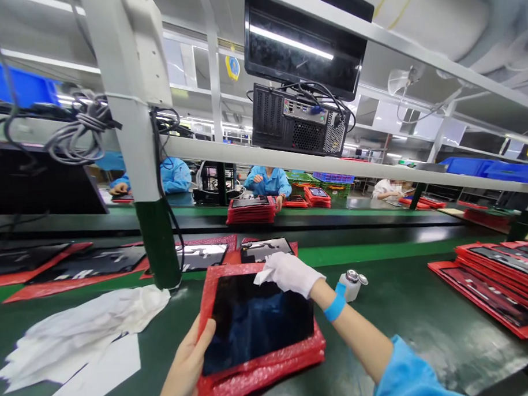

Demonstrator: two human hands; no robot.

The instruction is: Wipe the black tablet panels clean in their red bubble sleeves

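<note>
A dark glossy screen panel (pixel 260 325) lies on red bubble-wrap sheets (pixel 270 362), tilted up a little at its left side. My left hand (pixel 189 356) is bare and closed on the left edge, thumb on top by the panel's rim and fingers hidden beneath. My right hand (pixel 290 275), in a white glove with a blue wristband, pinches a small white wiping cloth (pixel 262 275) at the panel's top edge. Just right of that wrist stands a white dispenser bottle (pixel 352 284) with a metal lid flipped up.
Crumpled white cloths (pixel 86 325) lie at left on the green bench (pixel 381 332). Stacked red-wrapped panels (pixel 496 282) sit at right, and more panels (pixel 101 262) line the back. A green-based post (pixel 159 242) rises at left. Co-workers (pixel 267 180) sit across the bench.
</note>
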